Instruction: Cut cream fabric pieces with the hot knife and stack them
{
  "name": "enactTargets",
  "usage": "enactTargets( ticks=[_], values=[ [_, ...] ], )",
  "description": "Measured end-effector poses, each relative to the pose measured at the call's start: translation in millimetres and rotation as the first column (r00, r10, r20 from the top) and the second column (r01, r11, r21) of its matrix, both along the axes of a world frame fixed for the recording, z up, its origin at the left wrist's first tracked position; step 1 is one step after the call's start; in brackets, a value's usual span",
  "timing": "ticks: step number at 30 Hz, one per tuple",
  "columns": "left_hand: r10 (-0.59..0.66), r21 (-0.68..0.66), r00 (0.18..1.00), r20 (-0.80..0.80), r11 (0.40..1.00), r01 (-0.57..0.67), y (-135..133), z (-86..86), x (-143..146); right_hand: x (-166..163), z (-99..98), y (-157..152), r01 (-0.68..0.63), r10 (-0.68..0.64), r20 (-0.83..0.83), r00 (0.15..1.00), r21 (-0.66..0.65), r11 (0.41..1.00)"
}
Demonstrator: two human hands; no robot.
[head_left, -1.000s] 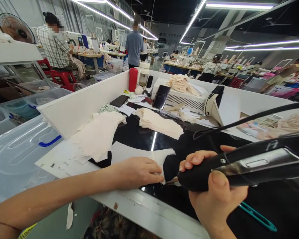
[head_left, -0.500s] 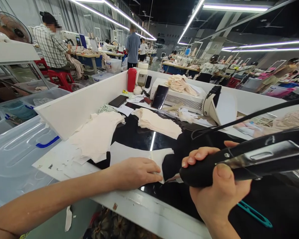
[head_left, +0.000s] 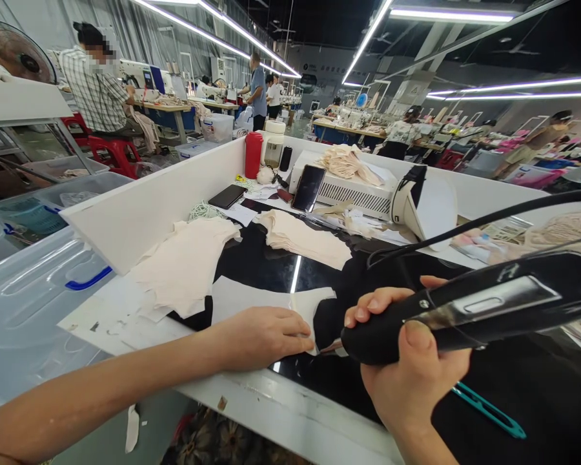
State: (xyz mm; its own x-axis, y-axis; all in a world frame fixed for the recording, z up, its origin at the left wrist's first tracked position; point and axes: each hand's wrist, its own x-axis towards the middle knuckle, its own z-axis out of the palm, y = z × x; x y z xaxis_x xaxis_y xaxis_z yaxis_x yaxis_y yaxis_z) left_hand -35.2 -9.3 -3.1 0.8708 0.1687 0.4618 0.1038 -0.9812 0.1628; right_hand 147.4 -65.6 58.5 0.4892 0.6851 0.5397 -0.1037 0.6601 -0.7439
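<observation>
My left hand (head_left: 264, 336) lies flat on a pale fabric piece (head_left: 252, 296), its fingers stretched toward the piece's near right corner. In my right hand (head_left: 416, 361) is a black corded hand tool (head_left: 465, 316) with a silver panel on its body. Its thin metal tip (head_left: 333, 349) meets the fabric corner or lies just beside it, close to my left fingertips. Under the fabric is a glossy black table surface (head_left: 266, 265). Beyond my hands lie a stack of cream fabric pieces (head_left: 310, 239) and, to the left, a larger pile (head_left: 188, 258).
A teal slotted tool (head_left: 489, 410) lies at lower right. The tool's black cable (head_left: 489, 216) arcs across the right side. Further back are a phone (head_left: 309, 188), a red bottle (head_left: 253, 155) and a white vented box (head_left: 353, 187). A white partition (head_left: 159, 206) borders the table.
My right hand and the black tool have shifted slightly left, with the tool's rear end swinging a little. My left hand keeps its place on the fabric. A person in blue has turned in the background.
</observation>
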Motion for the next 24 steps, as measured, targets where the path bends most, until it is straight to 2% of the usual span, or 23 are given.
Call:
enactTargets(
  ticks=[17,24],
  values=[
    [-0.007,-0.002,1.000,0.015,1.000,0.007,-0.5,1.0,0.3,1.0,-1.5,-0.1,-0.009,0.009,0.011,1.000,0.005,1.000],
    [0.049,0.037,0.999,0.019,0.998,-0.050,-1.1,-2.0,-0.7,-0.2,-1.8,-1.0,0.009,-0.008,0.023,1.000,-0.008,1.000]
  ],
)
